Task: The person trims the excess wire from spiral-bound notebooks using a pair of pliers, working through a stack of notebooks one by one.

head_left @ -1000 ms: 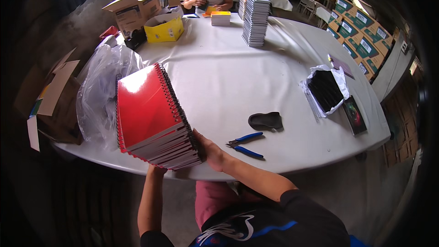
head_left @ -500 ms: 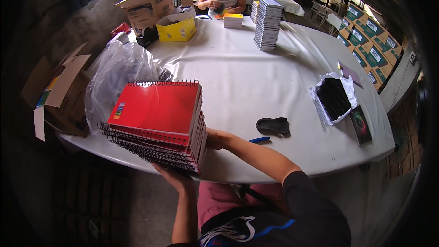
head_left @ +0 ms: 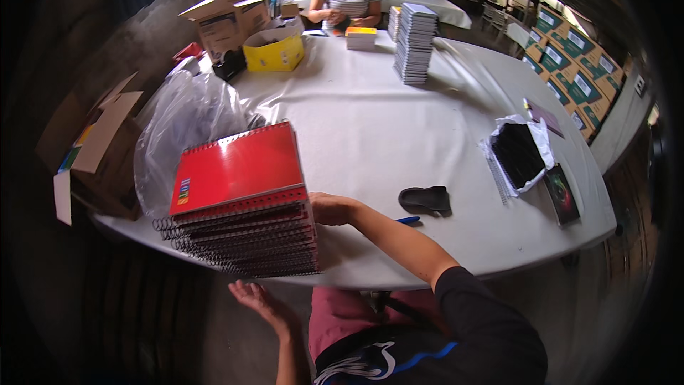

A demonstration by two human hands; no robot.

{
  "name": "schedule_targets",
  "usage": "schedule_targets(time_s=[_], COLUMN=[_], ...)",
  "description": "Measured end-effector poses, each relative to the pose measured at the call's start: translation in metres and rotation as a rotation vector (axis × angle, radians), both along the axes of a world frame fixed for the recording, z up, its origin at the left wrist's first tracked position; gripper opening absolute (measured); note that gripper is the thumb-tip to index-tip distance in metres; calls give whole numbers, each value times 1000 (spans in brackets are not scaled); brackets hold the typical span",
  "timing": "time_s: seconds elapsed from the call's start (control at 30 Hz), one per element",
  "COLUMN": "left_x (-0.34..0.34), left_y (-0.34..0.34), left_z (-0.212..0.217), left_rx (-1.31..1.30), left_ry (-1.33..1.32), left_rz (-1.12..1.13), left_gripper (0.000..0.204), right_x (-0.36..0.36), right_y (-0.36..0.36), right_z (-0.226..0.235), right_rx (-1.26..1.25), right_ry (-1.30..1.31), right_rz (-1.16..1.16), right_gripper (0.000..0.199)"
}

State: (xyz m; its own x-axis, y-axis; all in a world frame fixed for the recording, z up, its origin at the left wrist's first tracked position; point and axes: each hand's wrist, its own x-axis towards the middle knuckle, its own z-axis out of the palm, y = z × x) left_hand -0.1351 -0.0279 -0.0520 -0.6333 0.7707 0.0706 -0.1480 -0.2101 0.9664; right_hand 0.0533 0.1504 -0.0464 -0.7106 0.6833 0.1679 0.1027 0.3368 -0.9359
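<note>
A tall stack of red spiral notebooks [head_left: 239, 171] stands at the near left edge of the table, its black wire bindings fanned toward me and to the left. My right hand [head_left: 329, 209] rests against the right side of the stack; its fingertips are partly hidden behind the notebooks. Below the table edge, apart from the stack, my left hand [head_left: 262, 301] is palm up with its fingers spread and nothing in it. A black curved object [head_left: 425, 200] and a blue pen-like tool [head_left: 408, 220] lie to the right of my right forearm.
Clear plastic wrap [head_left: 189, 110] and an open cardboard box [head_left: 107, 142] flank the stack. Black wire coils [head_left: 519, 151] sit in white paper at right, beside a dark box [head_left: 562, 194]. Across the white table [head_left: 356, 121], a person [head_left: 347, 0] works near tall grey notebook piles [head_left: 415, 43].
My left hand has come away from the stack's underside and dropped lower, opening. The stack's top has shifted slightly, and my right hand stays at its side.
</note>
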Motion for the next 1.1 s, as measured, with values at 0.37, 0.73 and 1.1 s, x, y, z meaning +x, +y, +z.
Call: schedule_targets(time_s=[0.37, 0.73, 1.1], left_x=[-102, -91, -53], left_y=[45, 39, 8], left_z=[-12, -24, -37], left_rx=[39, 164, 85], left_ry=[624, 295, 462], left_rz=[-595, -479, -147], left_gripper=[61, 69, 68], right_x=[41, 24, 15], right_y=[-105, -103, -60], right_z=[48, 38, 23], right_rx=[163, 226, 258], right_ry=[-503, -352, -396], right_rz=[-29, -210, -34], right_gripper=[105, 113, 93])
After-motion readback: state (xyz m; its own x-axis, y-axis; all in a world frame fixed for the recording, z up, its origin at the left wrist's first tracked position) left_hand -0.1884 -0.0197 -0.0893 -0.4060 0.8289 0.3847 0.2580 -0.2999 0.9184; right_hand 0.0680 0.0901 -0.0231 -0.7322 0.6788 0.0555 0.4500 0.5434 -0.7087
